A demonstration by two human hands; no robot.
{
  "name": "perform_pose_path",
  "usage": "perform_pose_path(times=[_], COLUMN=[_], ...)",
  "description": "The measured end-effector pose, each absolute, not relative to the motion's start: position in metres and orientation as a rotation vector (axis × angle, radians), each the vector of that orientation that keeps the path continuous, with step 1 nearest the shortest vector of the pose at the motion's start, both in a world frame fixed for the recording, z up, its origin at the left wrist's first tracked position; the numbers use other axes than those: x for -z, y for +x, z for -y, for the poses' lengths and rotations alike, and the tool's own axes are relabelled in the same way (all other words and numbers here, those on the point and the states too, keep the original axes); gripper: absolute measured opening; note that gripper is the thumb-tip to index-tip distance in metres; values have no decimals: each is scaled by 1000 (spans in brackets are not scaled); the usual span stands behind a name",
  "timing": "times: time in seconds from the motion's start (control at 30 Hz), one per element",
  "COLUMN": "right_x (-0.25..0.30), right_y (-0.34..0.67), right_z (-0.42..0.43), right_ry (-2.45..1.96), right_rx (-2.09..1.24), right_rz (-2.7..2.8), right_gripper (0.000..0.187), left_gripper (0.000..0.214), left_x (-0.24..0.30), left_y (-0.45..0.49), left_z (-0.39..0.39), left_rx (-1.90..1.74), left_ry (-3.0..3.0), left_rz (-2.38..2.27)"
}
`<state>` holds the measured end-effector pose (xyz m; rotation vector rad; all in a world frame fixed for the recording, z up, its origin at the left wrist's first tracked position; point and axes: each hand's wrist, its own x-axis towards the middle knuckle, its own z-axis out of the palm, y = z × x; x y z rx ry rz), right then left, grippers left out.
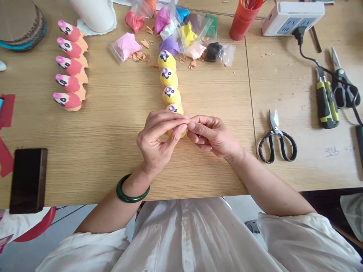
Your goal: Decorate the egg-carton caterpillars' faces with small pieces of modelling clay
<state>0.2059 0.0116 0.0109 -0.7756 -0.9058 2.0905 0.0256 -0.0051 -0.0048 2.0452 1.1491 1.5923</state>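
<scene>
Head view, looking down at the table:

1. A yellow clay figure (pixel 175 109) sits right under the person's hands, at the near end of a row of yellow figures (pixel 168 73).
2. The left hand (pixel 159 139) and right hand (pixel 212 136) are both closed in a pinch, with their fingertips (pixel 184 121) meeting over it. What they pinch is too small to see.
3. A green bangle (pixel 132 189) circles the left wrist.
4. Bags of soft clay (pixel 170 30) lie past the row on the wooden table (pixel 113 124).
5. Pink figures (pixel 68 64) stand to the left, and black-handled scissors (pixel 276 138) lie to the right.

Phone (pixel 28 180) left, scissors (pixel 276 138) right, hands (pixel 159 141) (pixel 214 136) between
</scene>
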Motion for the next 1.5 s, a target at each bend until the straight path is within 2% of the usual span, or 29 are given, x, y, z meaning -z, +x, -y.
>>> perform_pose_path(times=[0.23,0.47,0.63,1.0,1.3,1.4,1.5], right_x=[-12,-13,-15,-15,-12,-11,-9], right_y=[206,206,206,205,206,205,204], right_z=[-12,-12,-12,-13,-13,-12,-12], right_ry=[-799,-826,-831,-840,-845,-884,-931], right_rx=[-2076,-2051,-2057,-2029,-2057,-1984,-1773], right_rz=[853,846,859,824,878,926,1024], right_gripper=[41,43,43,44,45,45,44], left_gripper=[10,24,16,22,12,12,12], left_x=[5,5,3,5,6,5,3], left_y=[26,24,25,24,24,24,25], left_z=[8,8,6,8,7,8,9], left_rx=[-1535,-1479,-1525,-1476,-1516,-1502,-1518], left_ry=[1957,1961,2023,1948,1943,1905,1851], left_rz=[-1183,-1186,-1162,-1183,-1215,-1247,-1215])
